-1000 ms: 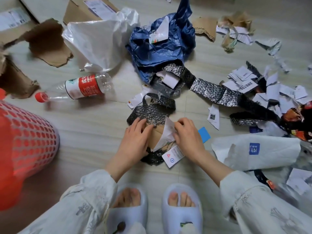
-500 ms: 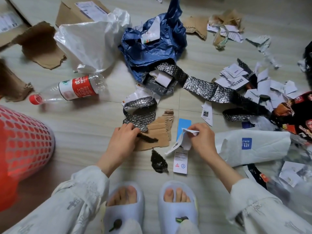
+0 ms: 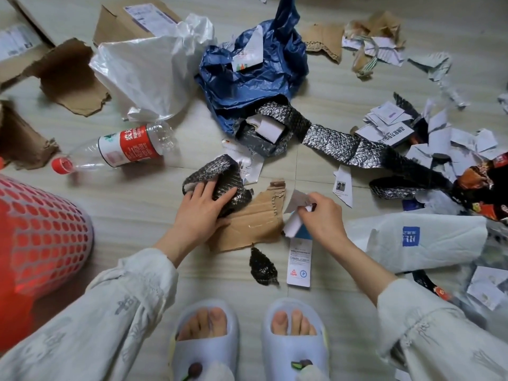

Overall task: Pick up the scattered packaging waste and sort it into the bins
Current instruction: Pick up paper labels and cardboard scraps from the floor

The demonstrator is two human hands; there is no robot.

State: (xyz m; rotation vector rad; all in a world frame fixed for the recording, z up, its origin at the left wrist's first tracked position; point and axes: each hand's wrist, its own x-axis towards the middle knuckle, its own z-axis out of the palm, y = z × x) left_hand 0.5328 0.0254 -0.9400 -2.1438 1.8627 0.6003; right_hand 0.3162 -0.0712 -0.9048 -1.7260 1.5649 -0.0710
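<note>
This looks like a room in a home: the floor (image 3: 115, 204) is pale wood-look tile, and the person crouching on it wears soft house slippers (image 3: 295, 350) and loose printed sleeves (image 3: 439, 334). Household delivery waste lies about, such as a torn cardboard box (image 3: 129, 20), a courier bag (image 3: 428, 240) and a drink bottle (image 3: 126, 148), beside a red mesh basket (image 3: 41, 229).

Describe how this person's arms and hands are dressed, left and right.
Both arms wear loose, pale grey-white sleeves with a faint grey printed pattern, gathered at the cuffs. The left sleeve and right sleeve stop short of the wrists. The left hand and right hand are bare: no gloves; no rings or watch visible.
</note>
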